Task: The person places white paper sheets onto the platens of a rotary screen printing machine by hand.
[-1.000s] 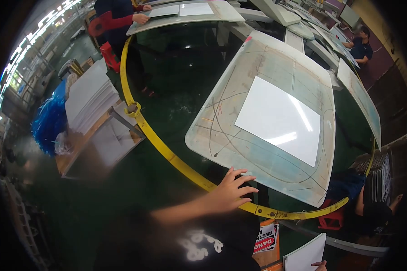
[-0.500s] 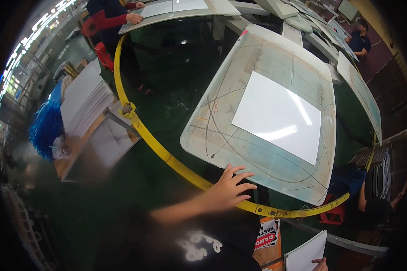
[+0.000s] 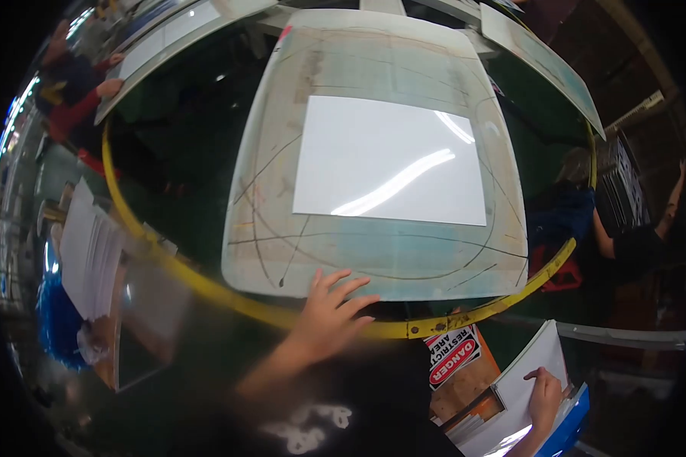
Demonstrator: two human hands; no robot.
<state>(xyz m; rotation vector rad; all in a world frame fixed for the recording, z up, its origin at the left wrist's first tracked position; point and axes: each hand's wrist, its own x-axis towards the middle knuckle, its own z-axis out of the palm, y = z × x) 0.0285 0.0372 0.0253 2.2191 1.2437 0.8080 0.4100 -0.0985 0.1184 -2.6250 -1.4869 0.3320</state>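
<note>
My left hand (image 3: 335, 312) reaches forward with fingers spread, its fingertips at the near edge of a large pale, worn board (image 3: 373, 263) with rounded corners and dark scribbled lines. On that board lies a glossy white sheet (image 3: 389, 164), reflecting strip lights. At the lower right, my right hand (image 3: 545, 396) has its fingers bent against another white sheet (image 3: 514, 388), gripping it near its right side. This sheet stands tilted over a stack of similar sheets, and its lower part runs toward the bottom of the view.
A yellow curved rail (image 3: 259, 308) runs round below the boards. A "DANGER" sign (image 3: 456, 358) lies beside the sheet stack. At the left, a person (image 3: 76, 84) touches another board; at the right, a co-worker's arm (image 3: 671, 202) reaches toward stacked dark panels (image 3: 621, 179). More white sheets (image 3: 91, 247) stand at the left.
The view has turned, and the large board now sits squarer and further left. My right hand has come further into view over the tilted white sheet. My left hand stays at the board's edge.
</note>
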